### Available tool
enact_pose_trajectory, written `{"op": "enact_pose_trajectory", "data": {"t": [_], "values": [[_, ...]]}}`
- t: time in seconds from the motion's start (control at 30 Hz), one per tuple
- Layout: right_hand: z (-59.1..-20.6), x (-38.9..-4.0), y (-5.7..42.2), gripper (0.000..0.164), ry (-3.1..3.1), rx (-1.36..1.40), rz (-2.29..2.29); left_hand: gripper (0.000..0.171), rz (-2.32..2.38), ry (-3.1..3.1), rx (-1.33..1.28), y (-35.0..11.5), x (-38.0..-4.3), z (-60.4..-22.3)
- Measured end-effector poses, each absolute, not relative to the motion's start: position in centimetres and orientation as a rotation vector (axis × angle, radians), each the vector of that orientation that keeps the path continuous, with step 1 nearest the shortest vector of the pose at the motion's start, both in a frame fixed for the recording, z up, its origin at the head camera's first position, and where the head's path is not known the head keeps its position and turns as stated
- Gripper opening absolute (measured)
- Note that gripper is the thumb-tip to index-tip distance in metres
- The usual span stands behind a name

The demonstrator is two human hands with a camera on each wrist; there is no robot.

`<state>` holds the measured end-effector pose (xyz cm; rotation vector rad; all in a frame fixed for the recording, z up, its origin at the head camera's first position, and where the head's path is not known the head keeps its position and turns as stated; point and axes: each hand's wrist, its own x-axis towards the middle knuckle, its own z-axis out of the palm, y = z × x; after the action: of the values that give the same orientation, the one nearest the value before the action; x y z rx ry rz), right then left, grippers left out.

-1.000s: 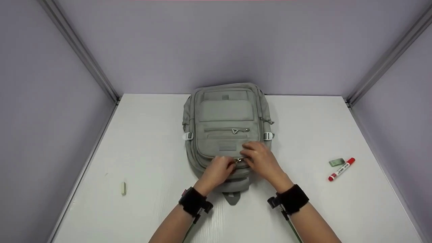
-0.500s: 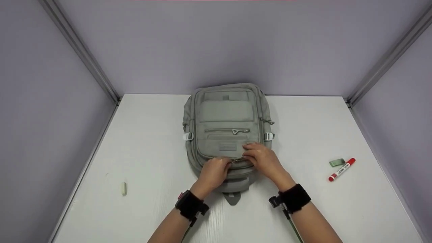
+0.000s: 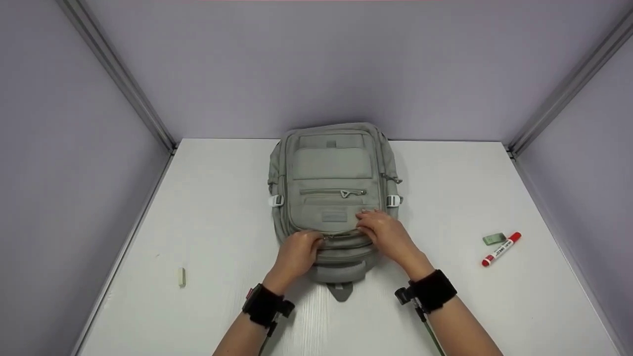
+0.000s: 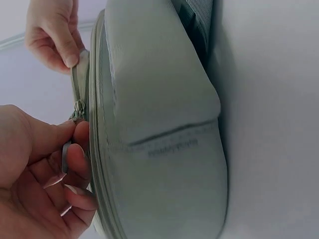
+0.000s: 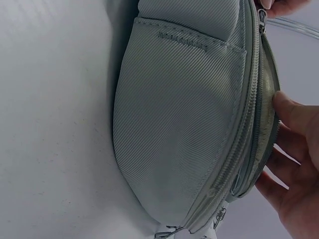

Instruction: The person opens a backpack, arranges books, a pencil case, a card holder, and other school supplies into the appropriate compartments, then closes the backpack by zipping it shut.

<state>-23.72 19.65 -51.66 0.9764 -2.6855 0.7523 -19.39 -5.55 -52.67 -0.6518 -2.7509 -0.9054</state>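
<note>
The grey backpack [image 3: 332, 163] lies front up on the bench [image 3: 212, 207], its near end between the 2 hands and most of its body stretching away beyond them. The left hand [image 3: 296, 252] pinches the zipper slider [image 4: 79, 108] between thumb and finger. The right hand [image 3: 388, 235] pinches the edge of the front pocket [image 5: 266, 84]. That pocket gapes between the hands, showing pale lining; any contents cannot be made out. Well right of the backpack are 1 red marker [image 3: 501, 249] and 1 green block [image 3: 493, 239], side by side.
</note>
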Motion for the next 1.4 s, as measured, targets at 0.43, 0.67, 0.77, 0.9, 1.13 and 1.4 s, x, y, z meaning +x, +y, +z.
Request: {"op": "enact_pose_trajectory", "data": {"t": [0.43, 0.67, 0.77, 0.9, 1.13, 1.4], "values": [[-51.8, -23.8, 19.6, 0.004, -2.674, 0.990, 0.801, 0.008, -0.889, -2.815, -0.550, -7.6, -18.9, -52.9], [-51.7, -23.9, 19.6, 0.004, -2.701, 0.983, 0.852, 0.008, -0.862, -2.805, -0.527, -8.5, -18.7, -53.1], [-51.6, -23.9, 19.6, 0.004, -2.688, 0.990, 0.838, 0.007, -0.856, -2.803, -0.509, -9.2, -18.9, -53.1], [-51.8, -23.9, 19.7, 0.004, -2.660, 1.007, 0.823, 0.008, -0.848, -2.815, -0.469, -10.2, -19.2, -53.4], [-51.8, -23.8, 19.9, 0.004, -2.699, 0.997, 0.795, 0.008, -0.862, -2.833, -0.363, -11.3, -19.8, -53.7], [-51.2, -22.9, 18.7, 0.017, -2.736, 0.938, 0.623, 0.008, -0.881, -2.820, -0.449, -10.9, -19.6, -53.7]]}}
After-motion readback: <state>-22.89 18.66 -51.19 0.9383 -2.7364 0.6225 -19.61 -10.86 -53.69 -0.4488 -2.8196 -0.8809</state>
